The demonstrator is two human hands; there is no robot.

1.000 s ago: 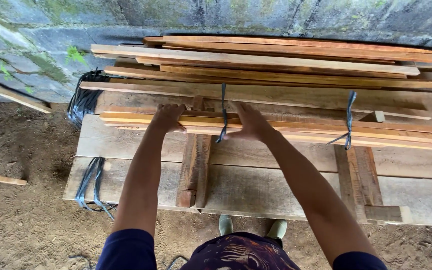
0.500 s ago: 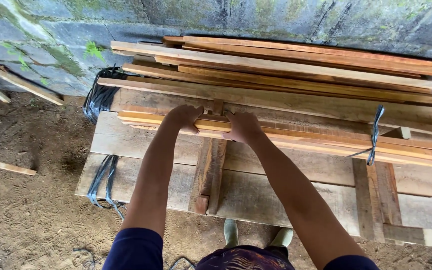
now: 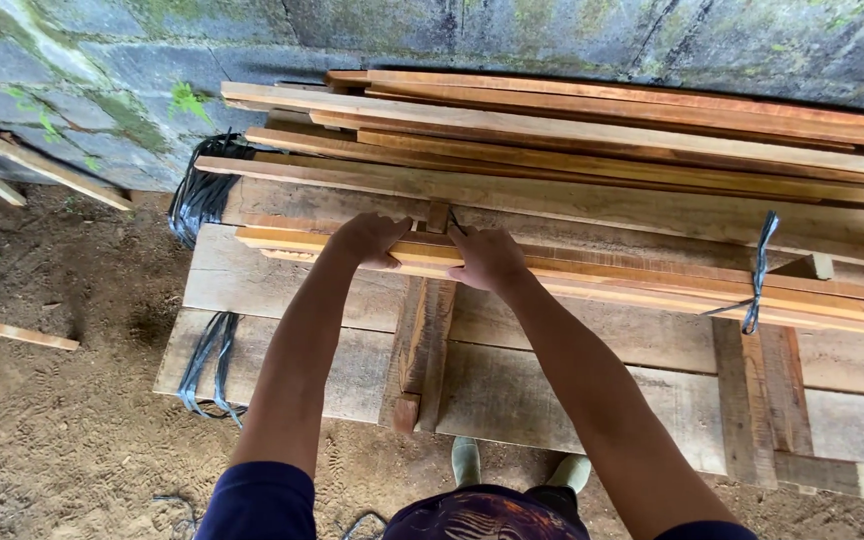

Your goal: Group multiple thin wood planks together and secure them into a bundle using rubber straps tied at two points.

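Left hand [image 3: 370,238] lies palm down on a bundle of thin wooden slats [image 3: 592,275], fingers curled over its near edge in a grip. Right hand [image 3: 487,258] rests just beside it on the same bundle, fingers bent over the top; how firmly it clasps the slats cannot be told from this angle. The bundle lies lengthwise across a rough plank platform [image 3: 282,290] and is bound near its right part by a dark strap [image 3: 758,270]. A second dark tie appears to sit between the two hands, though it is mostly hidden. Behind the bundle, longer boards [image 3: 592,125] are stacked against a mossy block wall [image 3: 102,70]. Black strapping [image 3: 202,195] is bunched at the platform's left end, with more strands [image 3: 207,360] hanging over its front edge. Loose slats [image 3: 12,330] lie on the dirt ground at left.
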